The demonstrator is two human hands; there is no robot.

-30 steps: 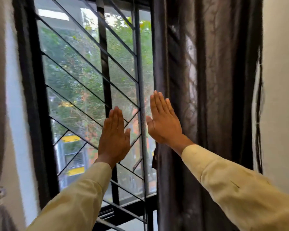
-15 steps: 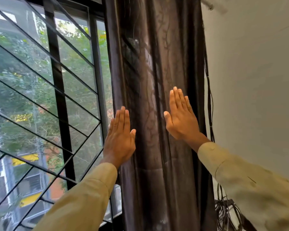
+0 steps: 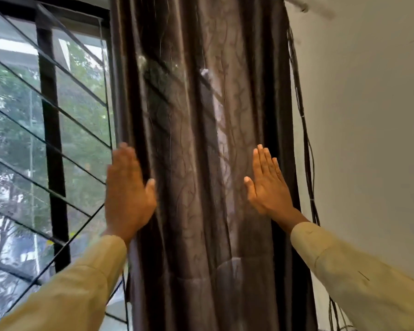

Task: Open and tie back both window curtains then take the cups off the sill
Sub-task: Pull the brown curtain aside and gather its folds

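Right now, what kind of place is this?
Probably a room in a home. A dark curtain hangs beside a window with black bars, trees show outside, and a plain white wall stands on the right.

Your head-worn camera (your only view) faces forward, close to the gathered curtain (image 3: 201,163) at mid-frame, with the window (image 3: 46,139) at left and the wall (image 3: 368,139) at right.

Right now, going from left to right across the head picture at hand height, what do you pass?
Window bars → left hand → dark curtain → right hand → hanging cables → white wall.
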